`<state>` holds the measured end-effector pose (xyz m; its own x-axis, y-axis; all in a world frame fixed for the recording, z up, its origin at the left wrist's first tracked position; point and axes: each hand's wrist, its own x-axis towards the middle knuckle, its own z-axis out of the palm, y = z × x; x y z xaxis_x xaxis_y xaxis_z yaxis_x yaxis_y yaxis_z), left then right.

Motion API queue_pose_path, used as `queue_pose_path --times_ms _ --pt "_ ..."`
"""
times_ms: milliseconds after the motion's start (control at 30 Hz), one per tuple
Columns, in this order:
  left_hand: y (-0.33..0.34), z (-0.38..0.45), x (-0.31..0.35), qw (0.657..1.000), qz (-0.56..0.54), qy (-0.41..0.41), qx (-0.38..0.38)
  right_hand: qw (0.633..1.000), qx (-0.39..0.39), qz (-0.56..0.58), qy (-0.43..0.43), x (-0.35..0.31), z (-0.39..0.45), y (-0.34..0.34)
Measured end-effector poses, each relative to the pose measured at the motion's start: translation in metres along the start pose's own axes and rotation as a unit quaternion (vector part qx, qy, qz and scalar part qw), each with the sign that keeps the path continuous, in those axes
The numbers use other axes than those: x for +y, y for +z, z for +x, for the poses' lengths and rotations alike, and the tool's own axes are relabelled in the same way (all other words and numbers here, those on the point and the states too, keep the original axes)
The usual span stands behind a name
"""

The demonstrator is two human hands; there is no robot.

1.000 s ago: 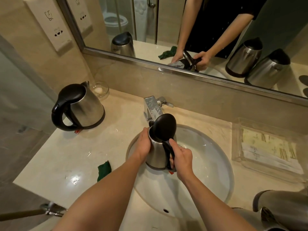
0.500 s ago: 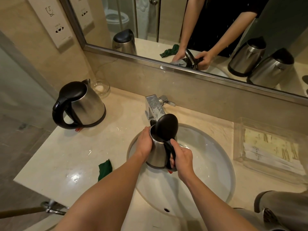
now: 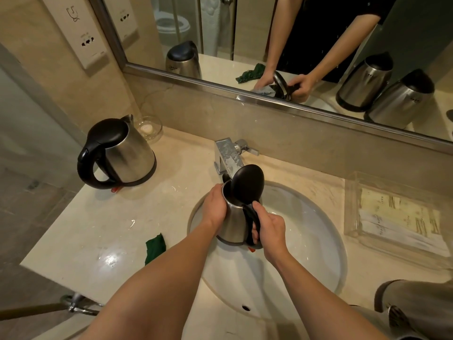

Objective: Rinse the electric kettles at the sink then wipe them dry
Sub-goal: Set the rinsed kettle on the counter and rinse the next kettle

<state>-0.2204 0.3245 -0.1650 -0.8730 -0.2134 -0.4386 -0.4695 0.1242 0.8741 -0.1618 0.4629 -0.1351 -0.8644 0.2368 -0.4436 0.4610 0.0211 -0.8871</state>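
— Over the sink [image 3: 318,241], what is being held?

— A steel kettle [image 3: 235,217] is hanging just above the white basin, right below the faucet [image 3: 228,155]. Its black lid [image 3: 247,182] is standing open, tilted up toward the spout side.

— And the hands?

— The right hand [image 3: 270,229] is curling round the black handle, thumb lying along the top of it. The left hand [image 3: 215,204] is wrapping the steel body on the far side, fingers going round out of sight. So both are gripping the same kettle.

— Is water running?

— I cannot tell; no stream is showing clearly between the faucet and the kettle's mouth.

— What is sitting around it?

— On the left of the counter [image 3: 98,229] a second kettle [image 3: 120,153] is standing upright with its lid shut, handle facing outward. Just behind it a small glass dish [image 3: 150,128] is resting near the wall. A green cloth [image 3: 154,247] is lying on the counter near the left forearm, partly hidden by it. To the right of the basin a clear tray [image 3: 392,224] is holding paper packets. At the lower right corner part of another steel kettle [image 3: 416,307] is showing, cut off by the edge.

— And above?

— The mirror [image 3: 294,45] is reflecting the hands, the kettles and the cloth.
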Motion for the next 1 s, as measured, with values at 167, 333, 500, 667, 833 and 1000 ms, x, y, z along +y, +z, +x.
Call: queue_pose_path --times_ms 167,333,500,667,833,1000 --pt "0.001 0.002 0.000 1.000 0.017 0.006 0.008 1.000 -0.006 -0.003 -0.003 -0.002 -0.002 0.000" --pt "0.002 0.001 -0.001 1.000 0.009 -0.001 0.007 1.000 -0.006 -0.003 0.002 -0.003 -0.003 -0.002" --pt "0.003 -0.002 -0.002 1.000 -0.005 -0.003 0.011 1.000 -0.005 -0.005 0.007 -0.003 -0.004 -0.003" --pt "0.004 -0.004 -0.002 1.000 0.011 0.011 0.011 1.000 0.001 -0.004 0.003 -0.002 -0.005 -0.003" --pt "0.005 -0.005 0.000 1.000 0.008 0.015 0.006 1.000 0.003 -0.006 -0.002 -0.002 -0.006 -0.005" --pt "0.008 -0.008 0.001 1.000 0.014 0.016 0.005 1.000 0.004 -0.012 -0.002 -0.003 -0.006 -0.008"
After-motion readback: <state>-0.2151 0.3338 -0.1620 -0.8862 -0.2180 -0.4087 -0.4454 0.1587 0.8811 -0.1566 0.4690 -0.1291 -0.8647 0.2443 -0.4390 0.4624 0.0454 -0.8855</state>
